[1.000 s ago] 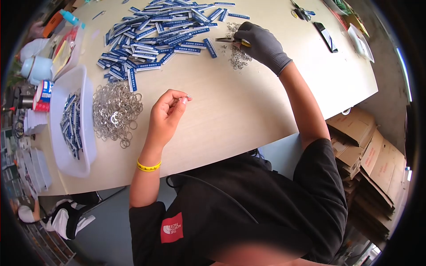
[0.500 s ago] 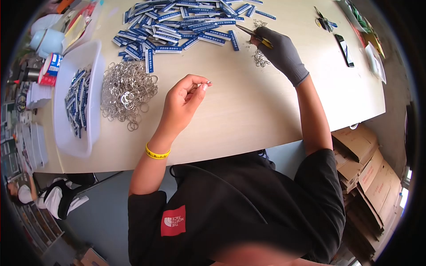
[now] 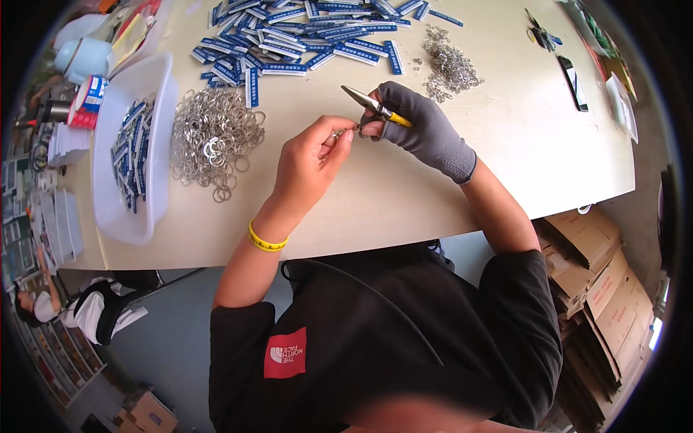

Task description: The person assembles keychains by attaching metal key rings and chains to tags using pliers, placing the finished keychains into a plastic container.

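Note:
My left hand (image 3: 307, 162), bare and with a yellow wristband, is closed in a pinch on a small metal piece (image 3: 355, 128) whose exact kind is too small to make out. My right hand (image 3: 433, 137), in a grey glove with bare fingertips, is wrapped round a pair of pliers (image 3: 368, 103) with yellow handles. The pliers point up and to the left. Thumb and fingertips of the right hand meet those of the left at the metal piece. Behind the right hand lies a heap of small metal fittings (image 3: 453, 63). Left of my left hand sits a pile of metal rings (image 3: 216, 141).
Many blue-and-white strips (image 3: 310, 43) lie heaped at the back of the table. A white plastic bin (image 3: 106, 180) with more strips stands at the left. A phone (image 3: 573, 83) and a dark-handled tool (image 3: 540, 32) lie at the right. Flattened cardboard (image 3: 599, 281) leans beside the table.
My right hand has come from the small fittings toward me and left, bringing the pliers to my left hand. The fingertips of both hands now meet. The view has shifted slightly.

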`<state>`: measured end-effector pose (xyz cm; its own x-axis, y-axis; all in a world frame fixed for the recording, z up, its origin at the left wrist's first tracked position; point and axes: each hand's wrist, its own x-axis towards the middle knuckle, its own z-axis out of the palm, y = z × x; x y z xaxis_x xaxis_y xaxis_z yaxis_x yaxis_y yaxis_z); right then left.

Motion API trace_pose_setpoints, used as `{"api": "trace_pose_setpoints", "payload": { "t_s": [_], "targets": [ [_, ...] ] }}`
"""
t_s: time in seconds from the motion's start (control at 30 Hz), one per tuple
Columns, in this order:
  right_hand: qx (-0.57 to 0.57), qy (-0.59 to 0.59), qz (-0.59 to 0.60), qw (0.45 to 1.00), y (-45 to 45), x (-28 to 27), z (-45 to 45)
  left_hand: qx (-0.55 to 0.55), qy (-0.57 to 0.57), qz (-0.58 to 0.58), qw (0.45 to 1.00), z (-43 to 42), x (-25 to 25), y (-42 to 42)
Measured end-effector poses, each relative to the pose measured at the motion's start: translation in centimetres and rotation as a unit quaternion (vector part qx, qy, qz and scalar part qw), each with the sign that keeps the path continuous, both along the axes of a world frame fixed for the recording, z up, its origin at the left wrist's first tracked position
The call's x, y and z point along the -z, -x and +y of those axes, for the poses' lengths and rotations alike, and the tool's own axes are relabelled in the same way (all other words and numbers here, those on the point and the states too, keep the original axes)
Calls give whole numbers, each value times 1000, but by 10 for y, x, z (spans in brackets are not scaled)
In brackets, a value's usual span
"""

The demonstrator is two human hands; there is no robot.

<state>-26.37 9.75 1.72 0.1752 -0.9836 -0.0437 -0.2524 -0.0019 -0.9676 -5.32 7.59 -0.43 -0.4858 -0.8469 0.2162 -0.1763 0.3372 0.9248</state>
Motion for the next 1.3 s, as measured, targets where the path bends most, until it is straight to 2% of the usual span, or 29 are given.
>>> {"api": "trace_pose_setpoints", "payload": {
  "t_s": [0.13, 0.3, 0.4, 0.43, 0.5, 0.6, 0.7, 0.73, 0.8, 0.87, 1.0, 1.1, 1.2, 1.23, 1.3],
  "targets": [
    [-9, -2, 2, 1000, -1, 2, 0, -2, 57, -8, 998, 0, 4, 1],
    [-23, 6, 35, 999, 3, 6, 0, 0, 186, -33, 982, -3, 6, 1],
    [-6, 41, 27, 999, -1, 8, 2, -2, 258, -61, 964, -4, 2, 0],
    [-3, 75, 69, 995, -3, 5, 4, -1, 282, -72, 957, -5, 0, 1],
    [6, 142, 156, 978, -8, -3, 9, -18, 273, -103, 956, -5, 2, 0],
    [12, 161, 98, 982, -14, -5, 11, -30, 266, -99, 958, -5, -1, -5],
    [-31, 119, 92, 988, -1, -3, -6, -49, 218, -44, 974, -7, 1, -7],
    [2, 146, 156, 977, 5, -5, -18, -58, 193, -22, 979, -7, 2, -8],
    [71, 233, 332, 911, 25, 2, -54, -61, 174, -16, 983, -8, -9, -10],
    [100, 204, 437, 871, 38, 10, -81, -63, 155, -7, 986, -9, -13, -12],
    [93, 150, 514, 840, 39, 17, -99, -70, 138, 9, 988, -15, -8, -14],
    [112, 135, 513, 841, 38, 11, -95, -79, 148, 0, 986, -17, -11, -15],
    [123, 143, 375, 908, 46, 4, -81, -76, 182, 7, 980, -19, -7, -14],
    [106, 115, 284, 946, 42, -9, -67, -74, 197, 15, 977, -20, -4, -14],
    [44, 80, 137, 986, 42, -14, -46, -71, 245, 4, 967, -23, 1, -13]
  ]
}}
